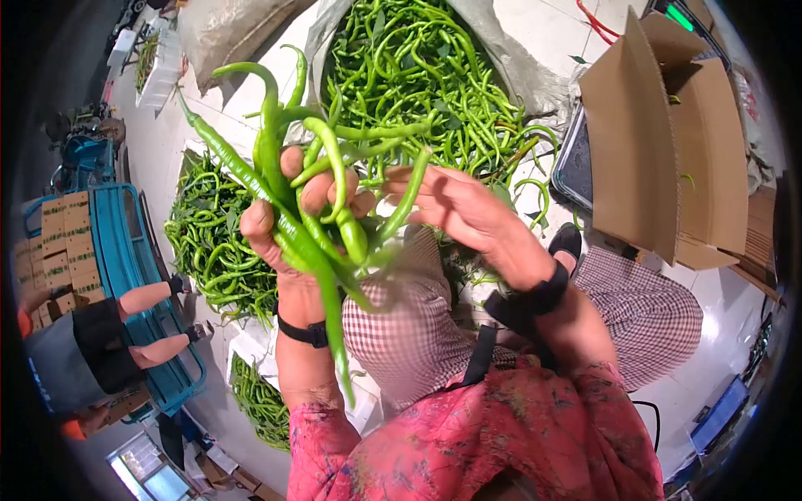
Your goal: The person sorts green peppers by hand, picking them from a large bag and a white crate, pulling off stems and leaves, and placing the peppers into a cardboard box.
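Head camera, looking down over my own knees. My left hand is closed around a bunch of long green chili peppers, fingers wrapped over the stems, tips fanning up and one long pod hanging down past the wrist; I count roughly eight to ten pods in the bunch, though the overlap prevents an exact figure. My right hand is spread, fingers loosely extended, its fingertips touching the right side of the same bunch without clamping anything. Both wrists wear a black strap. Containers: an open grey sack straight ahead, packed with green chilies far too many to count, some spilling over its lip onto the white floor. A second, looser heap of chilies lies to the left of my left hand on the floor, and a smaller pile sits lower left beside a white tray edge. One open cardboard box stands at right, flaps up; I see only a stray pepper or two inside. At far left, a blue cart carries stacked small cartons, number unclear, and one other person's legs rest across it.
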{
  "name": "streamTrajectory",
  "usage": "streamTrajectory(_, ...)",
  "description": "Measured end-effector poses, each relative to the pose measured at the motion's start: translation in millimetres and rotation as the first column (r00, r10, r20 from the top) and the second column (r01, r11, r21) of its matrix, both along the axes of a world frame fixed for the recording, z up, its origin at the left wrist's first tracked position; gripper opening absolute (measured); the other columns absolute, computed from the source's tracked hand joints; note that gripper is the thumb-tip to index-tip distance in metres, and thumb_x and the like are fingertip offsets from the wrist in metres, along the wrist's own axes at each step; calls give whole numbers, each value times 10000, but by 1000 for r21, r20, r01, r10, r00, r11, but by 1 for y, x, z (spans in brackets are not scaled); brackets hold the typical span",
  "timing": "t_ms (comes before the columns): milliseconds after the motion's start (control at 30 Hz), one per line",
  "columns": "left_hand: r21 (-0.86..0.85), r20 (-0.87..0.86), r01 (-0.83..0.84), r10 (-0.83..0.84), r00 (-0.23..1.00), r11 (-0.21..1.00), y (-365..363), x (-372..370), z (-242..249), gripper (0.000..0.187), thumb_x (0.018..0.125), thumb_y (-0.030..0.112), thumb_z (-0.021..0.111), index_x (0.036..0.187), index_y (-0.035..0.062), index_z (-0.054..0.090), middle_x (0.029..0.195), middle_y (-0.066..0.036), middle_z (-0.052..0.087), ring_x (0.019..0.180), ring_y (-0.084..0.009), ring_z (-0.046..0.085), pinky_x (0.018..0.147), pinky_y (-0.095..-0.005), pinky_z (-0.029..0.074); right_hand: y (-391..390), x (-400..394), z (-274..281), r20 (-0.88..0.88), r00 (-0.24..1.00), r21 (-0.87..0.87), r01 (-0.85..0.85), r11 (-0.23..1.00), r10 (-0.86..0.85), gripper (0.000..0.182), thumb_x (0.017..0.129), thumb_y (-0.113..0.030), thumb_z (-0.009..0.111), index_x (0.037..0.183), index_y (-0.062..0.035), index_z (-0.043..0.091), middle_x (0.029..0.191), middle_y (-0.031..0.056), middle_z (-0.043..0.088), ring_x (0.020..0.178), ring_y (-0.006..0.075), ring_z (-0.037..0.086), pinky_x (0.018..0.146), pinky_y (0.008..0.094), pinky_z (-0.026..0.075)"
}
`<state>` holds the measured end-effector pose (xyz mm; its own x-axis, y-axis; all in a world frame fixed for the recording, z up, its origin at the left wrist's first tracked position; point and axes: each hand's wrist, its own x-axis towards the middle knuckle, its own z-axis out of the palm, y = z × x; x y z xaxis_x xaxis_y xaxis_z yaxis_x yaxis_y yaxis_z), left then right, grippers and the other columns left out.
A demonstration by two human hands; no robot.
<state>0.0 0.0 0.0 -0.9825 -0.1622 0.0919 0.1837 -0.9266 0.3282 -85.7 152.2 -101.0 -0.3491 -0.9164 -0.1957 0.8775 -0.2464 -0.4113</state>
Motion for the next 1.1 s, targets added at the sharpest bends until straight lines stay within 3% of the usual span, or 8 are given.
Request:
streamTrajectory(67,-67,49,-3,6,999,998,-3,4,6,460,749,368,657,1102,103,527,740,-35,475,808,-254,490,685,-370,475,-32,-4,15,251,968,-203,26,979,27,458,940,-435,528,1156,-32,552,1123,132,620,998,227,594,844,388,500)
streamTrajectory(100,4,42,22,-22,999,1000,26,15,29,420,742,372,655,1037,96,538,750,-47,497,808,-261,502,706,-370,477,-15,-2,44,267,959,-308,-5,951,91,476,928,-450,533,1150,-30,561,1109,129,621,1037,274,601,892,378,505)
streamTrajectory(200,-64,61,28,-24,998,998,46,22,51,426,709,340,648,1016,71,526,758,-51,509,761,-242,516,693,-369,469,-20,-9,91,289,956,-314,145,938,-51,354,956,-341,530,1149,-46,566,1070,107,640,956,190,633,863,361,525)
streamTrajectory(333,-125,198,-53,77,977,991,54,49,48,447,656,285,646,1016,46,532,871,-69,566,656,-184,518,708,-370,466,-13,-17,99,164,986,-557,83,826,12,307,958,-222,528,1170,-2,559,1123,158,620,993,227,627,883,364,510)
streamTrajectory(467,-174,307,53,3,952,983,71,69,65,533,654,263,642,1097,-9,521,983,-142,581,831,-277,609,751,-418,556,8,-12,126,177,981,-452,149,880,-76,299,965,-177,494,1168,38,541,1165,228,592,1018,280,628,914,344,503)
streamTrajectory(700,-260,456,52,75,887,964,109,78,84,604,681,278,654,1192,-9,507,976,-175,574,877,-316,616,808,-450,552,56,-23,146,-58,981,-323,157,933,-185,315,907,-111,553,1177,50,552,955,114,637,881,223,637,822,315,515)
streamTrajectory(800,60,300,117,-130,945,991,120,85,67,620,701,277,639,1267,65,502,1057,-213,578,886,-339,612,790,-458,538,84,-39,141,-137,969,-284,161,945,-206,431,919,-120,518,1290,79,427,1085,163,586,930,246,625,861,378,518)
streamTrajectory(1100,304,144,141,-192,971,942,162,69,11,608,746,301,634,1296,94,479,1113,-195,566,932,-299,590,837,-458,502,130,-33,116,-130,921,-152,348,925,-368,332,933,-145,520,1211,35,495,1007,128,585,912,227,623,837,359,515)
